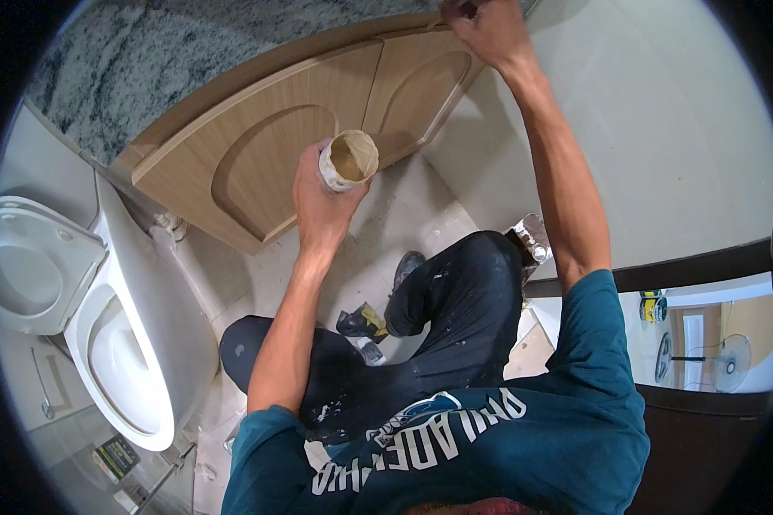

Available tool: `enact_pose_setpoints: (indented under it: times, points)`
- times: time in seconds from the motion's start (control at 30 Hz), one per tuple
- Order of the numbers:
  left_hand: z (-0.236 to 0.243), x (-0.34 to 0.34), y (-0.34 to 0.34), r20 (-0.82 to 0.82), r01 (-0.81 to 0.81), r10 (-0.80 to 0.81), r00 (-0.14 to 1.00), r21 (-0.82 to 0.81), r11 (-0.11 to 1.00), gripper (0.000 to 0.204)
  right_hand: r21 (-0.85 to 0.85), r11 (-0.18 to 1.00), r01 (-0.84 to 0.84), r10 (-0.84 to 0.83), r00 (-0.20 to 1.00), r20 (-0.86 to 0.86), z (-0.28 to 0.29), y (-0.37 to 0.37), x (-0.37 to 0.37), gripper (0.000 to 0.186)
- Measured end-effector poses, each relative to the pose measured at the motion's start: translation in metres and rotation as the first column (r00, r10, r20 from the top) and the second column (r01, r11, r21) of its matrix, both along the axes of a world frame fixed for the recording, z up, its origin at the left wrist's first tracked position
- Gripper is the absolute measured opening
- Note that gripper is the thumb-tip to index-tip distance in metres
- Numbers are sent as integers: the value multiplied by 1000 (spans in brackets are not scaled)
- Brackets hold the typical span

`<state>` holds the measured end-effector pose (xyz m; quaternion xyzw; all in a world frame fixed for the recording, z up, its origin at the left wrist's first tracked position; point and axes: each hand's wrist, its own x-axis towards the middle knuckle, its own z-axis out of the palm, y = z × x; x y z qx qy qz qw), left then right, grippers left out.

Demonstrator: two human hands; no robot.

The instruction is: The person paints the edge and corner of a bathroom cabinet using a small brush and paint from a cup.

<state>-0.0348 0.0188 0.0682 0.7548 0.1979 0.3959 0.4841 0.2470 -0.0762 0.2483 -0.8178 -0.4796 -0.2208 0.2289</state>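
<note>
My left hand (320,202) is wrapped round a paint-smeared white cup (349,161), its mouth facing up. Tan, paint-like stuff lies inside it. The cup is in front of a light wood cabinet door (270,146) with an arched panel. Farther off, my right hand (492,36) reaches to the top edge of the narrower cabinet door (416,81), close to the wall. Its fingers are closed, and what they hold is too dark and too near the rim to make out.
A grey speckled countertop (137,64) overhangs the cabinet. To the left stands a white toilet (133,369) with its lid raised. A crumpled black and yellow packet (365,321) lies on the floor by my foot. Behind my right arm is a foil-like wrapped thing (532,236).
</note>
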Motion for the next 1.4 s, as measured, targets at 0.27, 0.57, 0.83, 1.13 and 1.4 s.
enact_pose_setpoints:
  times: [0.27,0.57,0.83,1.13,1.4]
  points:
    - [-4,2,2,6,-6,5,1000,37,999,57,-2,1000,-8,8,997,81,-1,1,0,25]
    - [-1,0,2,3,10,-10,1000,9,1000,57,93,990,-103,96,992,78,0,3,-14,26]
    - [-1,1,1,46,17,-15,999,-45,999,53,107,987,-122,121,993,15,-1,7,-20,27]
    - [2,0,-1,21,12,-12,1000,-3,1000,59,-65,995,74,-64,988,143,-7,4,6,26]
    - [-1,0,1,26,9,-9,1000,1,1000,58,17,999,-36,35,998,60,4,4,-21,25]
